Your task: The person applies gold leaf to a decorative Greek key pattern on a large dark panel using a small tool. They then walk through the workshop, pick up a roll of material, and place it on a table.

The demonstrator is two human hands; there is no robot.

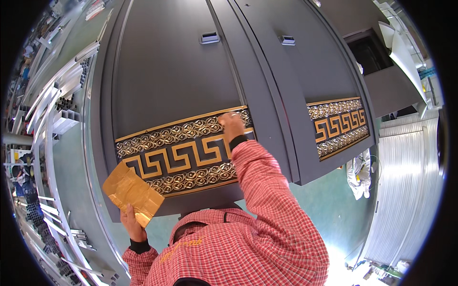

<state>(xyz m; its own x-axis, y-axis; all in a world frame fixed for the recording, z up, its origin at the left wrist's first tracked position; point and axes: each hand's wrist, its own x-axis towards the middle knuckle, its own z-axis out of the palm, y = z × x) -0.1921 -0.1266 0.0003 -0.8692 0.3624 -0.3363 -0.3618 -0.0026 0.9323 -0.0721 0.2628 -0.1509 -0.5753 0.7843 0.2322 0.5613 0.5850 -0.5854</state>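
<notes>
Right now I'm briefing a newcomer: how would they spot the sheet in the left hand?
Find the larger, left dark grey panel, then the patterned gold band across its near end. At the band's left end, the left hand holds the sheet. Unlike the band, it is creased gold without scrollwork.

head cam: left lens of a side-by-side fisheye pair on the person's head, upright, not mirrored; sits above and behind the fingers of the right hand (pixel 233 126) and left hand (pixel 133 226), facing down; near range, so the checked jacket (pixel 217 255) fills the view below the fingers; floor (pixel 71 186) left of the left fingers lies farther off, straight edges bow toward the rim
</notes>
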